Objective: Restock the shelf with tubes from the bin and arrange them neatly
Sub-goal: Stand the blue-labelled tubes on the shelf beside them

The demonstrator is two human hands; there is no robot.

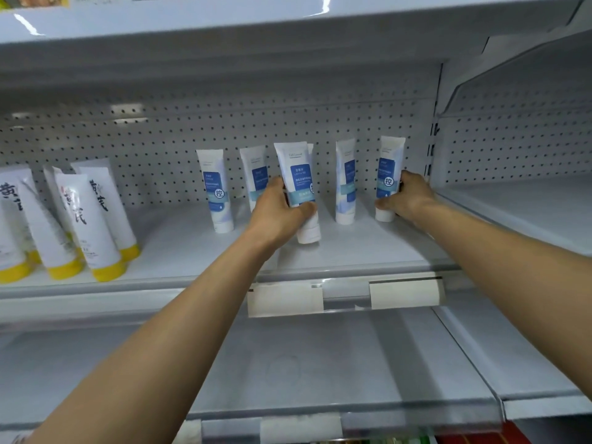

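Several white tubes with blue labels stand cap-down on the white shelf (179, 251) in front of a pegboard back wall. My left hand (282, 209) grips one tube (296, 174) near the shelf's middle; a second tube shows just behind it. My right hand (407, 195) grips the rightmost tube (389, 174) beside the shelf's right upright. Other blue-label tubes stand free at the left (215, 190), behind my left hand (255, 169) and between my hands (346, 184). The bin is out of view.
A leaning group of white tubes with yellow caps (93, 219) fills the shelf's left end. Paper price tags (285, 299) sit in the shelf's front rail. A lower shelf (320, 363) lies below. A neighbouring shelf bay (528, 200) stands to the right.
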